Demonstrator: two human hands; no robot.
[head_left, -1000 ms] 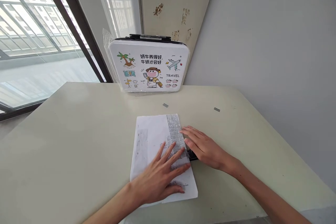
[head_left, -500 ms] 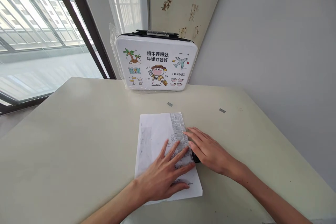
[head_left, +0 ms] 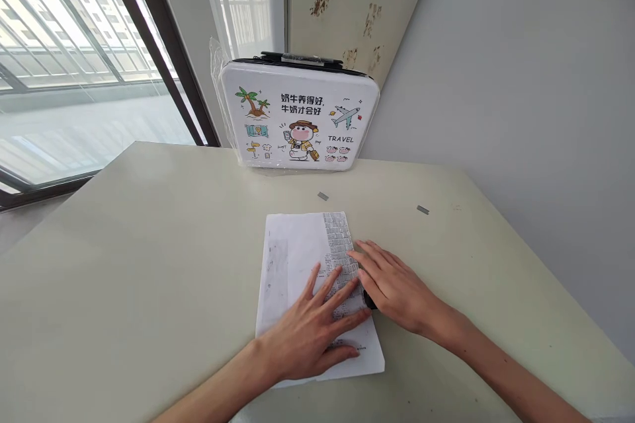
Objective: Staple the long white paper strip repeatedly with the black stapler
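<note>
The left hand (head_left: 302, 337), fingers spread, lies flat across the lower half of the printed papers (head_left: 302, 232) on the near middle of the tabletop (head_left: 149, 264). The right hand (head_left: 397, 287), fingers close together, covers most of a black object (head_left: 369, 301) at the papers' right edge, and I cannot tell whether it grips it. Broad tabletop flanks the papers on both sides; past their top edge lie two grey strips (head_left: 323, 196), then a white case (head_left: 297, 112) stands at the far edge.
</note>
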